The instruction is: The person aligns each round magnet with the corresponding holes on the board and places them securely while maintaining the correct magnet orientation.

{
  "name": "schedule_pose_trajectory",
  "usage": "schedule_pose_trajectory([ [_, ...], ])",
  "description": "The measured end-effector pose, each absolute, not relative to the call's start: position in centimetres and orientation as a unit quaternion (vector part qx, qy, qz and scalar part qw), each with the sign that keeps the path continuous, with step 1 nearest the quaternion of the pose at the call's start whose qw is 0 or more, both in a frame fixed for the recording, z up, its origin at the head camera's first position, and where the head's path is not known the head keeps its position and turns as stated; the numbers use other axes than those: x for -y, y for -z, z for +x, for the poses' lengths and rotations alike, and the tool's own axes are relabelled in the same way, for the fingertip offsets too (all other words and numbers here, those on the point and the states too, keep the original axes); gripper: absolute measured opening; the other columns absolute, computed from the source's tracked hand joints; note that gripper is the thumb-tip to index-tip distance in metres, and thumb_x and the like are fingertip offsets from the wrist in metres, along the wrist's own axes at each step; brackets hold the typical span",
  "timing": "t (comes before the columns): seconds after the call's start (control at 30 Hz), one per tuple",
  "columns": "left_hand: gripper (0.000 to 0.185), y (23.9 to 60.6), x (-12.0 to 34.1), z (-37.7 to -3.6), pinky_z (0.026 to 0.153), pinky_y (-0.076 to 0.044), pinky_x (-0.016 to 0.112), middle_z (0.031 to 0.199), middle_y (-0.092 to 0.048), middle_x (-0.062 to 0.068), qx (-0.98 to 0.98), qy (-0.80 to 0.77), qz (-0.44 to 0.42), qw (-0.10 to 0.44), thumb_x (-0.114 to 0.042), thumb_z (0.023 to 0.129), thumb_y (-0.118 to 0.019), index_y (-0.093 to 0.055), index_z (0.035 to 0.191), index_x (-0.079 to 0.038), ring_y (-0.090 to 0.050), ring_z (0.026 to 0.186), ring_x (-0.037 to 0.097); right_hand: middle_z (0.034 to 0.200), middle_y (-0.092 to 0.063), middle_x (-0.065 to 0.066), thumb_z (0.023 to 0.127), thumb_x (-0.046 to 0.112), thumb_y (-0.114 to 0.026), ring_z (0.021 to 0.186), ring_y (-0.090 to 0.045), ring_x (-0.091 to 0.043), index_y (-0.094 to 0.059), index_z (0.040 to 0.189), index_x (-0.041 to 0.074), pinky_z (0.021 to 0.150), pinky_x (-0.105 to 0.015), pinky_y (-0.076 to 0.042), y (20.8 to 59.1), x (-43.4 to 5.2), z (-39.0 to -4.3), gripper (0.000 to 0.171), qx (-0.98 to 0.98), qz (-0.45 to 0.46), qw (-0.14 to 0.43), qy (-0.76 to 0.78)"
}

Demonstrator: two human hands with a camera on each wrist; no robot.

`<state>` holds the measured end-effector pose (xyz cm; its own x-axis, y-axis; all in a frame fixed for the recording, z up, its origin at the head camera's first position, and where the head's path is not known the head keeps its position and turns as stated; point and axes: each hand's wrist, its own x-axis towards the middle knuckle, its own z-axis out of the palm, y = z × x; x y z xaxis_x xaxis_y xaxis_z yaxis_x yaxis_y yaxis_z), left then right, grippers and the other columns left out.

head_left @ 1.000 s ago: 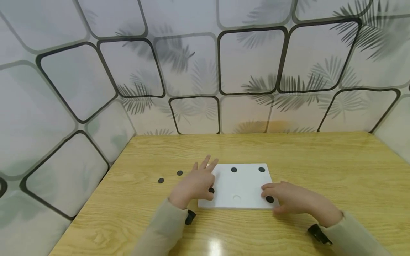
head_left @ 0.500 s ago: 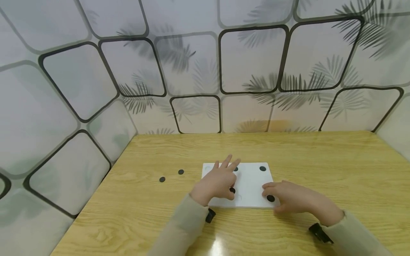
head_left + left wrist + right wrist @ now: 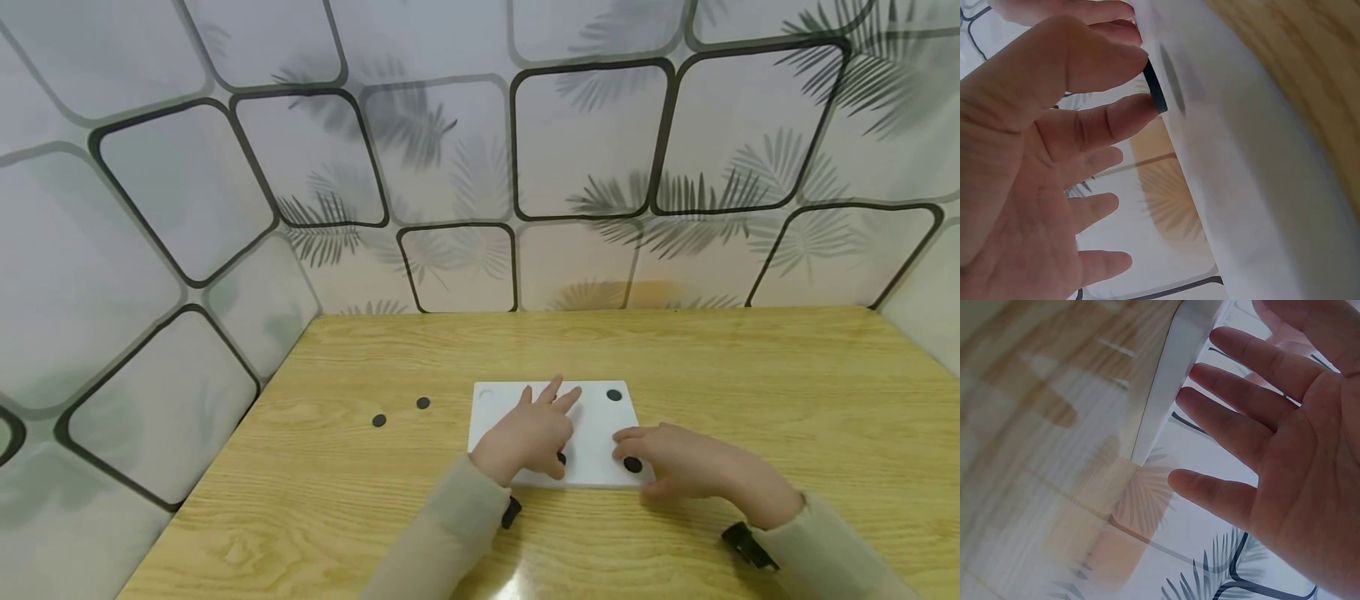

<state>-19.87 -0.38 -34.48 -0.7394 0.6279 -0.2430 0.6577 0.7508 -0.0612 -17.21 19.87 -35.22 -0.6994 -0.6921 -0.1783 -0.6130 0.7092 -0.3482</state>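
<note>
Head view: left hand (image 3: 534, 435) pinches black disc (image 3: 561, 458) over white board (image 3: 592, 417) near edge, thumb and forefinger gripping its rim; right hand (image 3: 678, 462), fingers relaxed, steadies board's corner.

White board (image 3: 592, 433), black discs (image 3: 614, 395), yellow wood-grain table (image 3: 750, 392), grey leaf-patterned wall (image 3: 450, 167) with black outlines
</note>
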Motion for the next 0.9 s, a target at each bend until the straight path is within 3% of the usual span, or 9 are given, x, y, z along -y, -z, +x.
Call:
schedule_pose_trajectory([
  [0.57, 0.027, 34.84, -0.15, -19.66, 0.103, -0.021, 0.048, 0.144, -0.019, -0.005, -0.925, 0.093, 0.349, 0.116, -0.034, 0.073, -0.071, -0.055, 0.056, -0.021, -0.004, 0.133, 0.02, 0.12, -0.05, -0.018, 0.07, 0.014, -0.072, 0.107, -0.048, -0.035, -0.06, 0.105, 0.005, 0.087, -0.061, -0.032, 35.23, -19.8, -17.15, 0.038, -0.914, -0.349, 0.157, 0.134],
  [0.9, 0.024, 34.75, -0.24, -19.68, 0.102, -0.023, 0.046, 0.143, -0.022, -0.005, -0.925, 0.105, 0.344, 0.122, -0.037, 0.073, -0.071, -0.057, 0.061, -0.021, -0.009, 0.133, 0.018, 0.114, -0.056, -0.013, 0.075, 0.018, -0.069, 0.106, -0.051, -0.028, -0.059, 0.106, 0.009, 0.086, -0.056, -0.037, 35.31, -20.03, -17.22, 0.034, -0.905, -0.413, 0.092, 0.05],
])
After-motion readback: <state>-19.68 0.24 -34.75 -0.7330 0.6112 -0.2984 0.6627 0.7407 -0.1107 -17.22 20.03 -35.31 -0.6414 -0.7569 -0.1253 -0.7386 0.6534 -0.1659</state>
